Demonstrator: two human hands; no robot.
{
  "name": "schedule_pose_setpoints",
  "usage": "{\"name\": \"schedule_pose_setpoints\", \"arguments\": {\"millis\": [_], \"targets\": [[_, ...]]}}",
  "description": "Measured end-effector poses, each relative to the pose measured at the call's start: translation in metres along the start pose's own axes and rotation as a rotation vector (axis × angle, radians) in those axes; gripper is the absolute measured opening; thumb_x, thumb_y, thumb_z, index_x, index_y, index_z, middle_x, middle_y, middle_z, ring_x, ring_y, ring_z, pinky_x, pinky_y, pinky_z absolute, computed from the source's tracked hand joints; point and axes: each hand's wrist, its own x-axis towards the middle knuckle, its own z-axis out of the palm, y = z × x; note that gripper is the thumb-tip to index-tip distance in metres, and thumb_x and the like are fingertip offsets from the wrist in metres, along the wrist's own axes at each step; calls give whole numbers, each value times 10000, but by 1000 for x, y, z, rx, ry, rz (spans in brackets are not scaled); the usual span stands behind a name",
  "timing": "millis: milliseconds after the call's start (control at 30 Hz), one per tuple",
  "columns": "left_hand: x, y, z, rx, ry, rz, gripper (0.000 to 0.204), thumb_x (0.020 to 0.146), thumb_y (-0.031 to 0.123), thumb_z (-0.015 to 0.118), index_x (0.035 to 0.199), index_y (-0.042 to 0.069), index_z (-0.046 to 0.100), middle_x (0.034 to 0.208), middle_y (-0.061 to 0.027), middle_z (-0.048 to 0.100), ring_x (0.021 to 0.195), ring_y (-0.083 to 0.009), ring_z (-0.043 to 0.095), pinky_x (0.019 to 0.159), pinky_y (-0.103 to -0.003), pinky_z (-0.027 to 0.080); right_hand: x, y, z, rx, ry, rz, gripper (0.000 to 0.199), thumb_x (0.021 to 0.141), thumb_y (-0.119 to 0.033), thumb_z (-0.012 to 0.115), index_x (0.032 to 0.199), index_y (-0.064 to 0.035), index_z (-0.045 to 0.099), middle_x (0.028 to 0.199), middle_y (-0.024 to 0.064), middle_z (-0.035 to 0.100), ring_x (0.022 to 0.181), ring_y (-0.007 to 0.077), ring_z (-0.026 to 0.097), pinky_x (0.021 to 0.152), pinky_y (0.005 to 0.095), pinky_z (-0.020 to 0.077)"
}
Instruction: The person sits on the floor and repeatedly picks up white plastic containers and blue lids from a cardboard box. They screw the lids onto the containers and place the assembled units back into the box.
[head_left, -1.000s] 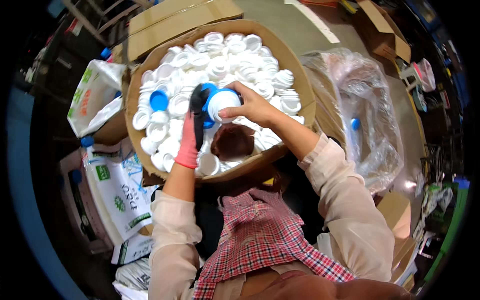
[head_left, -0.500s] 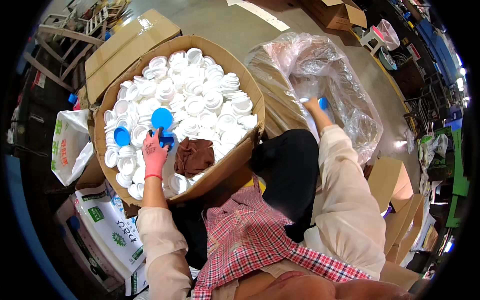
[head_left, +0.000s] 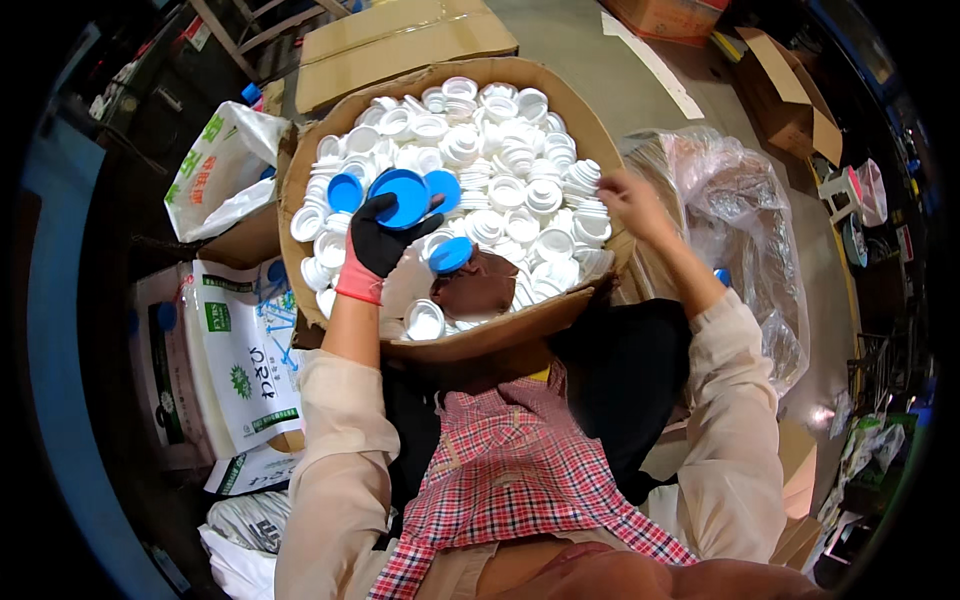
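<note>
The left hand [head_left: 385,240] holds a blue lid [head_left: 403,199] well left of the right hand [head_left: 632,204], whose grip I can't tell, at the box's [head_left: 583,110] right edge.

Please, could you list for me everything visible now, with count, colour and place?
Open box: one, brown, before the person
White caps: many, white, heaped inside it
Blue caps: four, blue, in or above it
Cloth: one, brown, near side inside it
Closed box: one, brown, beyond it
Plastic sheeting: uncounted, clear, right
White bag: one, printed, left
Printed sacks: several, white-green, lower left
Far carton: one, brown, upper right
Picture edges: too dark to list
Apron: one, red checked, worn
Left hand: one, black-pink glove, holding a blue cap
Right hand: one, bare, by open box's right rim
</note>
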Motion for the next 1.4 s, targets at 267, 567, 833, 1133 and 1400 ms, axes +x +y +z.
{"name": "schedule_pose_setpoints", "arguments": {"millis": [267, 567, 833, 1133, 1400], "targets": [[-11, 1, 15, -169, -293, 50, 693, 960, 593, 439, 1497, 179, 296, 1518, -291, 282, 1372, -533, 301, 920, -597, 447, 20, 6, 166, -598, -380, -137, 287, 758, -209, 753, 927, -20, 620, 954, 222, 656, 943, 401, 631, 799, 487, 513], [-29, 12, -5, 365, -232, 275, 678, 976, 493, 456, 1489, 80, 297, 1506, -327, 272, 1388, -506, 292, 1057, -641, 345, 53, -82, 124, -440, -343, -346, 200, 775, -167, 661, 932, -43, 645, 960, 172, 648, 984, 359, 593, 750, 429, 526], [-32, -15, 34, 138, -219, 183, 659, 938, 402, 501, 1469, 53, 325, 1448, -255, 406, 1368, -465, 355, 1120, -607, 290, 27, -167, 110, 1192, -446, 158, 507, 921, -180, 650, 1378, -159, 432, 1412, 132, 411, 1193, 228, 528, 868, 375, 558], [-31, -9, 43, -176, -305, 126, 750, 950, 534, 455, 1511, 87, 238, 1486, -235, 361, 1367, -476, 349, 1095, -600, 325, 32, -149, 78, 1412, -338, 46, 658, 868, -160, 701, 1438, -127, 375, 1344, 148, 482, 1213, 298, 544, 954, 490, 525], [-28, -13, 39, 835, -195, 431, 743, 968, 588, 400, 1499, 86, 270, 1448, -252, 415, 1314, -447, 435, 1020, -545, 427, 25, -144, 73, 1461, -327, 53, 642, 819, -160, 756, 1375, -137, 437, 1306, 143, 500, 1162, 279, 572, 994, 499, 494]]}}
